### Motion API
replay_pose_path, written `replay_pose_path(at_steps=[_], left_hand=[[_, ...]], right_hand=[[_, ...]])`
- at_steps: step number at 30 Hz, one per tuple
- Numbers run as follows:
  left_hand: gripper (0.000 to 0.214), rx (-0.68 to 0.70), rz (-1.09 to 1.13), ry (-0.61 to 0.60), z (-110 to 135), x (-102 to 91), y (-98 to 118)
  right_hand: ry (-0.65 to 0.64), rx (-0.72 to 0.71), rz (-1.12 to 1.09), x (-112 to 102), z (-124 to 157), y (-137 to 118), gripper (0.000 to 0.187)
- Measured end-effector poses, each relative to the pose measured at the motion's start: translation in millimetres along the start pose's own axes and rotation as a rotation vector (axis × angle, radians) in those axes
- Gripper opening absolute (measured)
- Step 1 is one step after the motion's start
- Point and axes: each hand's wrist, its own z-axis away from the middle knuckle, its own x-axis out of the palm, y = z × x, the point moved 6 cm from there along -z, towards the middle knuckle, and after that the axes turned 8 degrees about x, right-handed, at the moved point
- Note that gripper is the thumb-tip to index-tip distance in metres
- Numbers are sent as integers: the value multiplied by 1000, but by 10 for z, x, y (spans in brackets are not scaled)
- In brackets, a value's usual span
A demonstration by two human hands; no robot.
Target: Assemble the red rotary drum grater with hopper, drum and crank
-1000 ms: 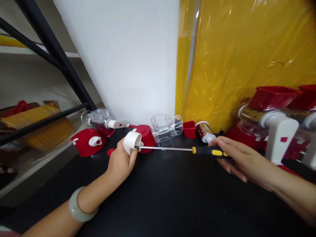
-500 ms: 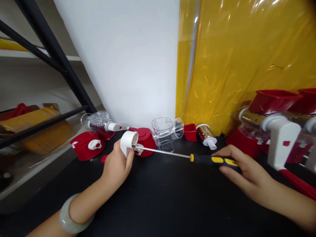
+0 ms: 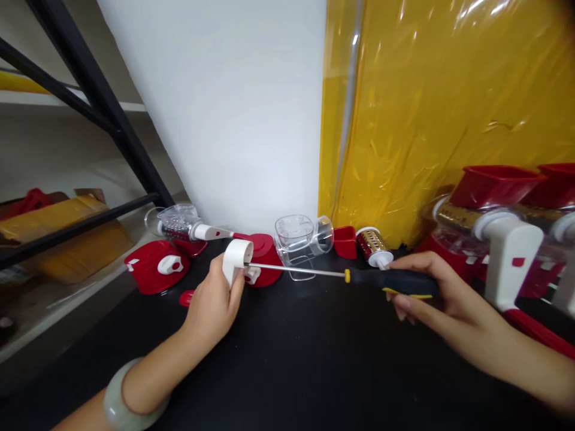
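Note:
My left hand (image 3: 214,301) grips a white plastic crank handle (image 3: 235,256), its round hollow end facing right; the rest of the part is hidden by my fingers. A long screwdriver (image 3: 300,270) lies nearly level, its tip at the inside of that hollow end. Around its black and yellow grip, my right hand (image 3: 442,299) is closed with thumb and fingers. Behind the white part sits a red base (image 3: 268,251) with a white knob. Just beyond the right fingertips lies a grater drum (image 3: 372,244) with a white end.
A clear housing (image 3: 299,236) and a red hopper (image 3: 345,241) stand at the back. Another red base (image 3: 157,267) and a clear housing with a drum (image 3: 179,221) are at left. Assembled rotary graters (image 3: 498,185) stand at right. A black rack (image 3: 103,108) rises on the left.
The screwdriver's grip has turned in my right hand, so its yellow patches now face downward. The white part has shifted slightly right, with the screwdriver tip still at it.

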Motion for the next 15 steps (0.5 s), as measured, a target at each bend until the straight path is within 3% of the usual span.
replay_pose_path(at_steps=[3, 5, 8, 12, 13, 15], left_hand=[[48, 12, 35, 26, 7, 28, -40], [48, 21, 42, 18, 15, 59, -44], [48, 16, 44, -27, 27, 103, -23], [47, 6, -4, -40, 23, 80, 19], [47, 9, -23, -34, 19, 66, 29], [46, 14, -30, -33, 13, 54, 43]], right_hand=[[102, -329, 358, -74, 86, -128, 32], [105, -355, 419, -76, 87, -121, 28], [32, -68, 263, -26, -8, 54, 28], [-174, 440, -96, 207, -61, 374, 51], [-200, 480, -146, 243, -63, 397, 51], [-185, 400, -177, 230, -81, 349, 46]])
